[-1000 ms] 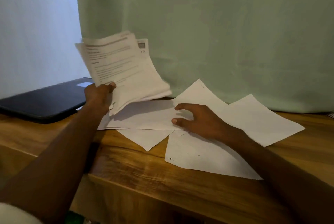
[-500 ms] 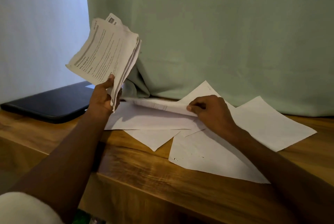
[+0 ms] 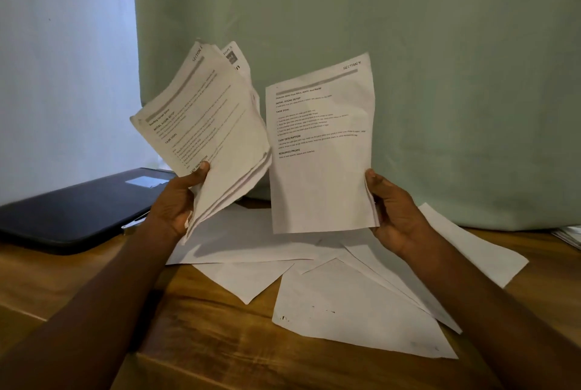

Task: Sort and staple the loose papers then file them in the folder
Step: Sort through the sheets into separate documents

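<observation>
Single view, head-worn wide-angle camera. Looks forward and down from the person's own position across the brown wooden table (image 3: 201, 330) toward a pale green fabric curtain (image 3: 408, 43) hanging close behind. Near range: both forearms enter from the bottom corners, hands at mid-frame. No second view to share ground.

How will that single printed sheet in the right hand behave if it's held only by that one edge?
The single sheet is thin, so it will likely flop or curl; its top edge already bows. It looks very light, so the right hand needs little grip. It could crease easily, like the rumpled stack in the left hand.
</observation>
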A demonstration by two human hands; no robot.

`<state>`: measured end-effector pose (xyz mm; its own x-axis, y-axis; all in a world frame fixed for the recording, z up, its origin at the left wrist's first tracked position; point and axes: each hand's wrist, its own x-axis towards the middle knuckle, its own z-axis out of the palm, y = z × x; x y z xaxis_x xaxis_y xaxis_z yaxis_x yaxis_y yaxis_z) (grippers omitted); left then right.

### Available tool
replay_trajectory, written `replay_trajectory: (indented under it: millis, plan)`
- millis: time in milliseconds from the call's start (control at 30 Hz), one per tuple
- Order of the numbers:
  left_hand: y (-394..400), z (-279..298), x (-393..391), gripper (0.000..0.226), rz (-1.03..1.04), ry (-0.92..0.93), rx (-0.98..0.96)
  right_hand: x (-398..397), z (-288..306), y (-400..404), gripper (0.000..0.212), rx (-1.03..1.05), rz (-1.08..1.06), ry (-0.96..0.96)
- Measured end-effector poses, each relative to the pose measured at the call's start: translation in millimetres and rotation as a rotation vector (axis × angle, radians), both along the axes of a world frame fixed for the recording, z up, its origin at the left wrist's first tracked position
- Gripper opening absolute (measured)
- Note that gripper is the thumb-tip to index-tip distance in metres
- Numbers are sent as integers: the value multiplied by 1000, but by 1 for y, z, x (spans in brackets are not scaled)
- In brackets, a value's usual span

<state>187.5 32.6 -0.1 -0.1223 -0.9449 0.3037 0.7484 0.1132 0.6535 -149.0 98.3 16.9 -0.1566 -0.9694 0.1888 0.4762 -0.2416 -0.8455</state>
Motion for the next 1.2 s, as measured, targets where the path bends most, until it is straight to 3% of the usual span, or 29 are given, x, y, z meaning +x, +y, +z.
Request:
replay_trajectory:
  millis: [67,100,300,433,633,767,867,933,1000,1067,1133,1200]
  plan:
    - [1,0,-1,118,-31,-31,-14,0,1,2,21,-8,30,-45]
    - [1,0,-1,121,-32,-37,-13,0,1,2,19,-12,43,-59]
    - [-3,-2,-10,62,10,-20,9,5,0,3,23,-7,84,-43]
    - [-6,-5,-14,50,17,-120,18,9,-6,0,27,9,93,21]
    - [-12,-15,-27,52,93,-550,-58,26,-27,-5,43,73,156,153]
    - [-16,-19,-29,48,115,-629,43,33,-28,-4,36,68,190,292]
    - [-21,-17,-19,54,138,-489,39,31,-21,-1,33,25,52,504]
    - [-25,-17,-10,49,257,-430,62,25,-26,-2,22,-81,-222,857]
    - [-30,-20,-1,38,511,-515,142,19,-37,-7,17,-206,-418,1311]
    - [-31,-23,4,34,777,-703,196,22,-46,-7,30,-210,-398,1572]
    - [-31,-24,7,33,880,-736,203,25,-50,-9,45,-159,-310,1605]
    - [-33,-24,8,33,874,-613,259,29,-52,-8,51,-166,-207,1555]
